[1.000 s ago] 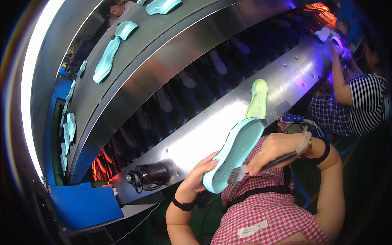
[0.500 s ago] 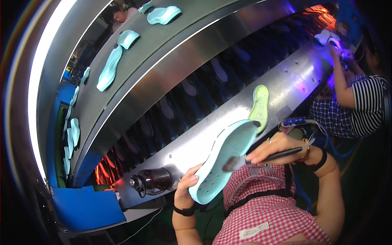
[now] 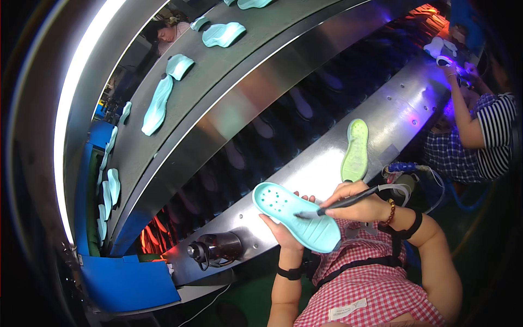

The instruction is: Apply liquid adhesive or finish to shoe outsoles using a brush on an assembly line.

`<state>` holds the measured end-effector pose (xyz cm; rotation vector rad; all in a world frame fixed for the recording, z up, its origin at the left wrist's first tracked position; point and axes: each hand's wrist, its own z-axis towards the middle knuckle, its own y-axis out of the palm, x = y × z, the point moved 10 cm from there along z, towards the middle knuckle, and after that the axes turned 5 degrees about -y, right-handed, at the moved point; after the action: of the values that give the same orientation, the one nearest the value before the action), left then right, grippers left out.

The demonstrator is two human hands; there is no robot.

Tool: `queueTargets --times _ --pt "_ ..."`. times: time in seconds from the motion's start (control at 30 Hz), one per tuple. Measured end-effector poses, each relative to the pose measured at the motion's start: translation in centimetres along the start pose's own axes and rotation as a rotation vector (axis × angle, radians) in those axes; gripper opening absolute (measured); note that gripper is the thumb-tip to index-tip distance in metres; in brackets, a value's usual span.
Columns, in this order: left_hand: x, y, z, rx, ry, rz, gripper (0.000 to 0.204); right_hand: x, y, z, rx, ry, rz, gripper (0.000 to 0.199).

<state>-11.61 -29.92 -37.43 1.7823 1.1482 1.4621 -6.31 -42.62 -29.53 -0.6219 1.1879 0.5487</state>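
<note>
While my left hand [image 3: 283, 231] cradles a teal sole [image 3: 297, 217] from beneath, fingers wrapped up around its far edge, my right hand [image 3: 357, 204] pinches a dark brush [image 3: 340, 203] and lays its tip on the sole's upper face. Both hands are clamped on what they carry, close together above my checked apron [image 3: 370, 278]. Held just in front of the steel ledge [image 3: 327, 158], the sole has its long axis running from upper left to lower right; the rounded end dotted with small holes points up-left toward the conveyor [image 3: 218, 71], and the ribbed end points down-right toward my body. My palm is hidden under the sole, and the brush bristles are too small to make out. A pale green sole [image 3: 355, 150] lies on the ledge just beyond, its long axis nearly upright in the picture. More teal soles ride the conveyor. At right, another person's arm [image 3: 463, 117] is lit violet; what it works on is cut off and blurred.
</note>
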Motion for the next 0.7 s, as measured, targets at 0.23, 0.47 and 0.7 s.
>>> queueTargets --times 0.23,0.47,0.7 --pt "2.3 0.1 -0.1 -0.114 0.147 -0.131 0.090 -5.1 4.6 -3.3 -0.266 -0.517 -0.277 0.012" --pt "1.8 2.4 -0.5 -0.105 0.186 -0.084 0.093 -5.8 2.0 -0.3 -0.137 -0.362 -0.029 0.018" --pt "4.8 3.5 -1.6 -0.082 0.312 0.030 0.086 -3.9 -0.1 -0.5 -0.070 -0.290 0.002 0.020"
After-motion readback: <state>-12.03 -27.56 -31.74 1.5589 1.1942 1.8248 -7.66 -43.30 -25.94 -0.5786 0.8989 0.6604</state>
